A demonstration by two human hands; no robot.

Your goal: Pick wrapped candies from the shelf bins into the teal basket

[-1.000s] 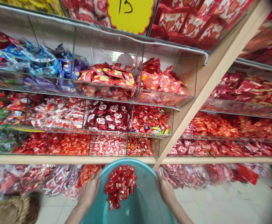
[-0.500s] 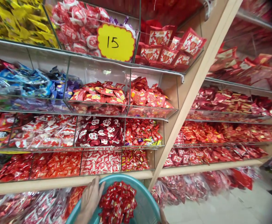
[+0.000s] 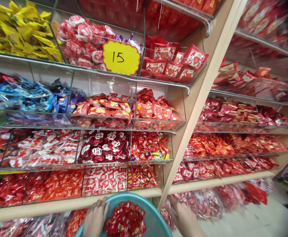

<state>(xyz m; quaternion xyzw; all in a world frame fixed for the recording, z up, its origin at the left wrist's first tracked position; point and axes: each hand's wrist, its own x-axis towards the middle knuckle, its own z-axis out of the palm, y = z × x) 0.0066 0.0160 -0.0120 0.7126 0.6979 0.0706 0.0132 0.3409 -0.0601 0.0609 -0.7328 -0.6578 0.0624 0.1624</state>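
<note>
A teal plastic basin [image 3: 156, 217] sits at the bottom centre, partly cut off by the frame edge. A heap of small red wrapped candies [image 3: 125, 220] lies in it. My left hand [image 3: 94, 217] grips the basin's left rim, fingers curled over the edge. My right hand [image 3: 183, 215] is at the basin's right side, fingers bent toward the rim; its grip is partly hidden.
Shelves of clear acrylic bins [image 3: 104, 121] hold red, blue and yellow wrapped sweets. A yellow tag reading 15 [image 3: 120, 57] hangs on an upper bin. A slanted wooden upright [image 3: 195, 108] divides two shelf units. Bagged sweets [image 3: 208, 200] lie under the lowest shelf; tiled floor shows at right.
The view has tilted upward, so the basin and hands sank toward the bottom edge. My right hand, nearly out of view half a second ago, shows again beside the basin.
</note>
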